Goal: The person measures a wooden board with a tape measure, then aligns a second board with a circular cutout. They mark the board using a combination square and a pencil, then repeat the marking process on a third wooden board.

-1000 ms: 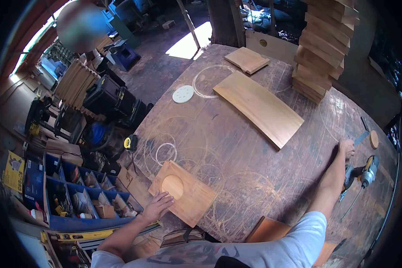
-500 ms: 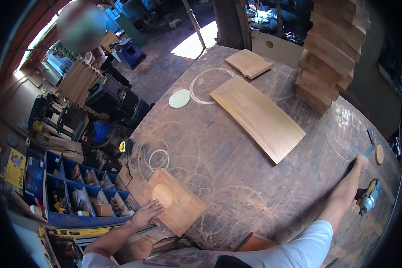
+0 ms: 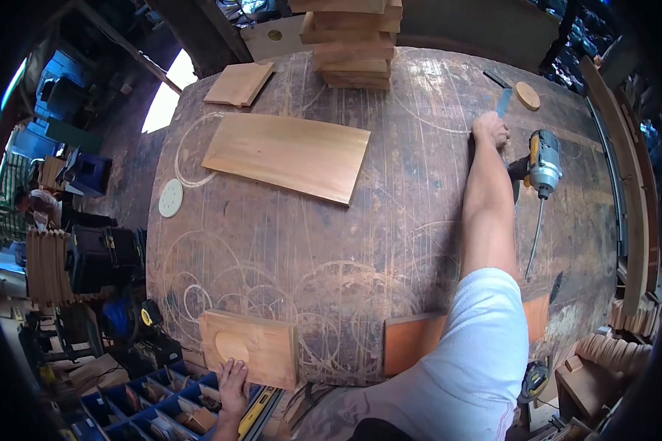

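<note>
Left hand (image 3: 234,382) open, fingers resting on wooden board (image 3: 271,354) with pale circle, at table's (image 3: 338,235) near edge. Right hand (image 3: 490,131) curled at blue strip (image 3: 504,101); cannot tell whether gripping. Wooden disc (image 3: 527,95), power drill (image 3: 544,163) just beside.

No text, label, brand, number or sign can be read, neither on the cordless driver (image 3: 544,162) just beside the right hand (image 3: 490,131) nor on anything else around either hand.
</note>
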